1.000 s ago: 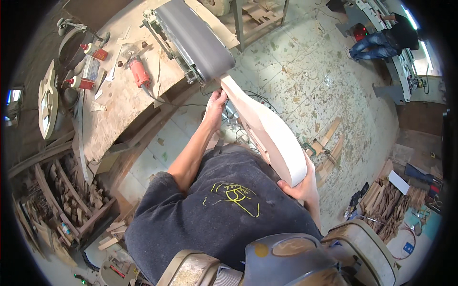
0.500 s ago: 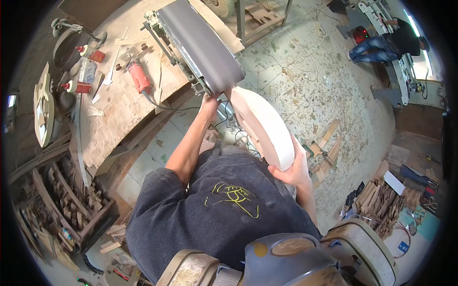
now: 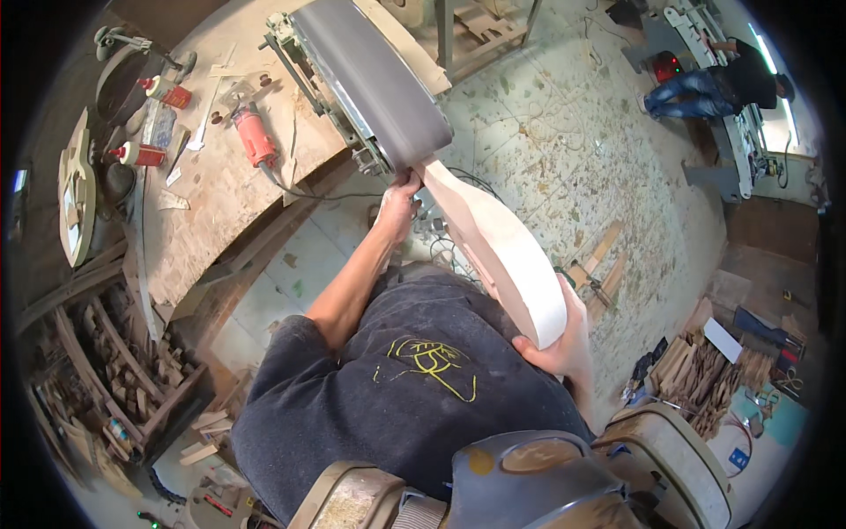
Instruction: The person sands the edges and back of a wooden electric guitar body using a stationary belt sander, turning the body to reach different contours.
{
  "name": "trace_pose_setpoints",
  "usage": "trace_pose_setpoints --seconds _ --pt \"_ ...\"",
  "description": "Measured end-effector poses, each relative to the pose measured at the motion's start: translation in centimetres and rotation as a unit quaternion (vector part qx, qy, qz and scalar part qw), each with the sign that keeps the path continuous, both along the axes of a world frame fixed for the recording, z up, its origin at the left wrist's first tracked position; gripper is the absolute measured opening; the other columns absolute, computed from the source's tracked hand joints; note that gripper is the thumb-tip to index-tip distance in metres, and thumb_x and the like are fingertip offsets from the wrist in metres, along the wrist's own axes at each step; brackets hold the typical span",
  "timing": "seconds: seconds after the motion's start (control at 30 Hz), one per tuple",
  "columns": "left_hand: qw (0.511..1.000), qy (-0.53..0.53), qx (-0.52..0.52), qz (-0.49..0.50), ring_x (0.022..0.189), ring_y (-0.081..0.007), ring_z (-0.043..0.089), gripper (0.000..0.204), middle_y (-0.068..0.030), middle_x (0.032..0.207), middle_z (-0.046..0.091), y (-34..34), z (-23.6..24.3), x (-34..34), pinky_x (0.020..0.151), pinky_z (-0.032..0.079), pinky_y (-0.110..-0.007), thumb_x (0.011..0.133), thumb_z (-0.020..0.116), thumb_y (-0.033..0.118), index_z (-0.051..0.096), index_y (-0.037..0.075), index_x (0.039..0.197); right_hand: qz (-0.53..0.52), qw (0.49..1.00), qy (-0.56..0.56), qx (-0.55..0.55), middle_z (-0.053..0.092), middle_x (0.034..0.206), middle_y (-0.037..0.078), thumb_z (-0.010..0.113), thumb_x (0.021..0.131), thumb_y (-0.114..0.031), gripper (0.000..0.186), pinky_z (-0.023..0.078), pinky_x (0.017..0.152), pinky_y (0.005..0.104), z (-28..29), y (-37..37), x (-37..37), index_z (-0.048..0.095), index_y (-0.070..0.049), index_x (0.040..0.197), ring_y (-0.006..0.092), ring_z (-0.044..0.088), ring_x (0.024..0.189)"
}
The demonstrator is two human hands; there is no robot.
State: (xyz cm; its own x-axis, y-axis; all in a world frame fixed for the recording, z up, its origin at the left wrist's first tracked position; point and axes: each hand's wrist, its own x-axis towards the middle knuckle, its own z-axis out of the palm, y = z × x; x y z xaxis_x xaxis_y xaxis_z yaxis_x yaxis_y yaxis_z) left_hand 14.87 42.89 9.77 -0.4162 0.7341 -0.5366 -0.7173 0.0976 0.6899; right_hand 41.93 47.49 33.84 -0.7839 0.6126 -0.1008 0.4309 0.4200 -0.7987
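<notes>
Between my two hands is a pale, curved wooden piece (image 3: 511, 251), broad at the near end and narrowing toward the far end. Its narrow end meets the rounded lower end of a belt sander's dark belt (image 3: 379, 84). My right hand (image 3: 566, 339) is wrapped around the broad near end, thumb on the inner face. My left hand (image 3: 402, 204) is closed at the narrow end, just below the belt; its fingertips are partly hidden by the wood and the machine.
On the workbench (image 3: 220, 212) at left lie a red power tool (image 3: 254, 137) with a cord and red-and-white bottles (image 3: 167, 93). A crate of wood offcuts (image 3: 167, 410) stands lower left. Wood strips (image 3: 604, 256) lie on the floor. Another person (image 3: 705, 88) works far right.
The wooden piece has slid down and right, drawn back along the belt's end, so its narrower part now shows there. My right hand moved with it; my left shifted slightly.
</notes>
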Motion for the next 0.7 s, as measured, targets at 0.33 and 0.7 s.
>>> trace_pose_setpoints --seconds 0.33,0.7 --pt "1.000 0.004 0.007 0.027 0.136 -0.0227 0.045 0.035 -0.0040 0.141 0.056 1.6 -5.8 -3.5 0.107 0.033 -0.059 0.105 0.052 0.023 0.056 0.010 0.137 -0.009 0.999 0.028 -0.026 0.062 0.108 0.020 0.078 0.060 -0.021 0.071 0.049 0.090 0.0433 -4.1 1.3 -2.6 0.059 0.005 0.124 0.0377 0.062 0.100" --pt "1.000 0.006 0.028 -0.003 0.140 -0.0259 0.042 0.052 -0.0078 0.147 0.052 2.7 -10.5 -5.2 0.113 0.032 -0.059 0.097 0.059 0.041 0.056 0.011 0.140 0.003 1.000 -0.007 -0.018 0.064 0.112 0.022 0.081 0.060 -0.031 0.082 0.049 0.092 0.0421 -7.8 2.8 -4.8 0.054 0.008 0.127 0.0332 0.064 0.103"
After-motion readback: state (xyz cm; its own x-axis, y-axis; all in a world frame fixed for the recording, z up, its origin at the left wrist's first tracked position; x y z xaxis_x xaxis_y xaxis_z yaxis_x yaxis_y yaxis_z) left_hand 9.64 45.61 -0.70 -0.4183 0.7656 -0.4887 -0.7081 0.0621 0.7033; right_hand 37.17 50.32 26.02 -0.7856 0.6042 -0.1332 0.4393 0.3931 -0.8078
